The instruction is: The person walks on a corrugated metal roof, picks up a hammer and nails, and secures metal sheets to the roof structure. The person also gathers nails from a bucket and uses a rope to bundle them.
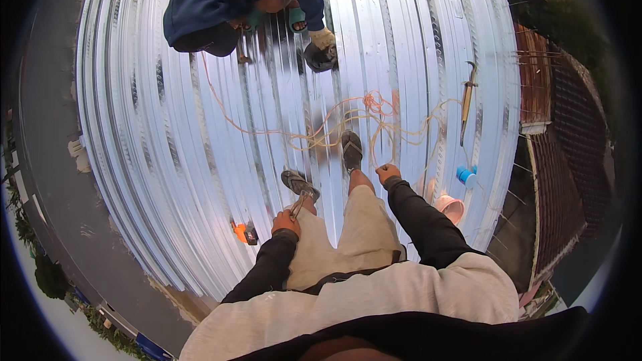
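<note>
My left hand (286, 223) is closed on a pair of slim metal pliers (298, 206), held by my left knee with the tips pointing up. Off to the right of my right knee, my right hand (387, 172) is pinched shut. A pale yellow string (372, 144) runs down to its fingers from a loose tangle. That tangle joins an orange string (378, 102) strewn across the ribbed metal sheets (281, 160). I stand on the sheets in dark flip-flops (352, 150).
A co-worker in a dark blue jacket (207, 7) bends ahead, a gloved hand on a black bag (319, 59). To my right lie a hammer with a yellowish handle (466, 101), a blue spool-like item (466, 175) and a pink bucket (450, 208). An orange-and-black tool (245, 232) sits left.
</note>
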Demonstrator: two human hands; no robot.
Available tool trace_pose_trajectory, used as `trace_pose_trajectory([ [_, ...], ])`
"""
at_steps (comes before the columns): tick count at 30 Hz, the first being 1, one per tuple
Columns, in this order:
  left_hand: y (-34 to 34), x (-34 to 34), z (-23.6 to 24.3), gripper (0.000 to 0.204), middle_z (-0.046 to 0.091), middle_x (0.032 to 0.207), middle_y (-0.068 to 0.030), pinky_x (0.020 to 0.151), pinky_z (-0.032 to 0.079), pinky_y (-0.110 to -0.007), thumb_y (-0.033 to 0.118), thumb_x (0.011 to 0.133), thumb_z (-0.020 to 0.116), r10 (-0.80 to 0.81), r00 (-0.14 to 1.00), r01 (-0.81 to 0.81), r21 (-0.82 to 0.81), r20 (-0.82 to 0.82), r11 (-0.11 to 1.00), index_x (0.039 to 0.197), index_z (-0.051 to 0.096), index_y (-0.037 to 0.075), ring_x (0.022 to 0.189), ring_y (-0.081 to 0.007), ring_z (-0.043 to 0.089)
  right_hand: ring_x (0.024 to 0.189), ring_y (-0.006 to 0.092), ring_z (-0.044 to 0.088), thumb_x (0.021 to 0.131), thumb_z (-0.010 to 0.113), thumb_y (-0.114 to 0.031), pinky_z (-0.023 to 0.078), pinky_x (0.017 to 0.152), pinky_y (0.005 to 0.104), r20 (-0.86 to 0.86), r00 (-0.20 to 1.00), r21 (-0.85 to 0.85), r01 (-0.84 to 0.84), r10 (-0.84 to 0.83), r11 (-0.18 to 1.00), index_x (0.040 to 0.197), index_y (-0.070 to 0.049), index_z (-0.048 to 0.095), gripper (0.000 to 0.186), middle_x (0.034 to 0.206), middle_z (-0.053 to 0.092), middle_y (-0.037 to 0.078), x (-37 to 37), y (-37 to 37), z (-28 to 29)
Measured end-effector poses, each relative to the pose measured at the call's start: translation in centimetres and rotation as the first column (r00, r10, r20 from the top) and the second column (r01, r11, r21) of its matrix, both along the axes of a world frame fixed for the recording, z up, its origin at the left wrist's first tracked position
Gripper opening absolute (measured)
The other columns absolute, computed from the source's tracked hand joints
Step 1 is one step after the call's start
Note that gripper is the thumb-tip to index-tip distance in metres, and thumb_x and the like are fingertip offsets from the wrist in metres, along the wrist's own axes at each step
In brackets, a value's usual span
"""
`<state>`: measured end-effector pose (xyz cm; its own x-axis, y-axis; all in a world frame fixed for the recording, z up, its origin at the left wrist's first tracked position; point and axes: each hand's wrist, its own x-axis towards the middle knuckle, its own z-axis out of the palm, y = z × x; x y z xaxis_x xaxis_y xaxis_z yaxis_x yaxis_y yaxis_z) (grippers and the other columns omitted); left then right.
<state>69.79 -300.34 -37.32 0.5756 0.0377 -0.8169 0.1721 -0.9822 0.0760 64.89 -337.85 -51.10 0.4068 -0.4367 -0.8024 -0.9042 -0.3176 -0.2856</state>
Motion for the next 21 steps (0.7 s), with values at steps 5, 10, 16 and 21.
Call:
trace_pose_trajectory([
  [5,-1.1,4.1,4.7,0.025,0.061,0.095,-0.0201,0.082,0.046,-0.043,0.022,0.083,0.052,-0.103,0.985,0.075,-0.202,-0.136,0.977,0.101,0.057,0.005,0.094,-0.0374,0.058,0.082,0.0304,0.065,0.074,0.064,-0.029,0.049,0.075,0.0369,0.132,0.984,-0.209,0.148,-0.122,0.967,0.084,-0.002,0.068,0.029,0.082,0.067,0.018,-5.6,-6.6,12.3],
  [10,2.2,5.9,6.2,0.029,0.063,0.089,-0.0184,0.078,0.047,-0.042,0.026,0.081,0.056,-0.151,0.988,0.130,-0.338,-0.035,0.932,0.100,0.059,0.005,0.086,-0.0372,0.060,0.079,0.0298,0.065,0.075,0.064,-0.029,0.049,0.075,0.0368,0.109,0.951,-0.271,0.308,-0.289,0.912,0.083,0.000,0.067,0.030,0.081,0.068,0.018,-16.9,-3.0,17.3],
  [16,13.2,6.2,3.0,0.024,0.063,0.074,-0.0133,0.068,0.047,-0.038,0.024,0.080,0.055,-0.157,0.988,0.141,-0.373,-0.013,0.917,0.089,0.062,0.003,0.070,-0.0258,0.061,0.080,0.0261,0.060,0.085,0.056,-0.030,0.047,0.062,0.0450,-0.186,0.653,0.183,0.757,-0.734,0.627,0.094,-0.004,0.063,0.028,0.083,0.064,0.014,-26.7,12.1,19.8],
  [21,24.1,4.3,-1.0,0.024,0.064,0.071,-0.0087,0.062,0.049,-0.039,0.025,0.080,0.056,-0.055,0.967,0.002,-0.204,-0.250,0.979,0.090,0.063,0.005,0.066,-0.0198,0.061,0.092,0.0369,0.062,0.085,0.048,-0.034,0.049,0.082,0.0394,-0.141,0.990,-0.119,-0.002,-0.015,0.993,0.091,-0.002,0.067,0.037,0.097,0.064,0.021,-30.5,18.3,20.2],
])
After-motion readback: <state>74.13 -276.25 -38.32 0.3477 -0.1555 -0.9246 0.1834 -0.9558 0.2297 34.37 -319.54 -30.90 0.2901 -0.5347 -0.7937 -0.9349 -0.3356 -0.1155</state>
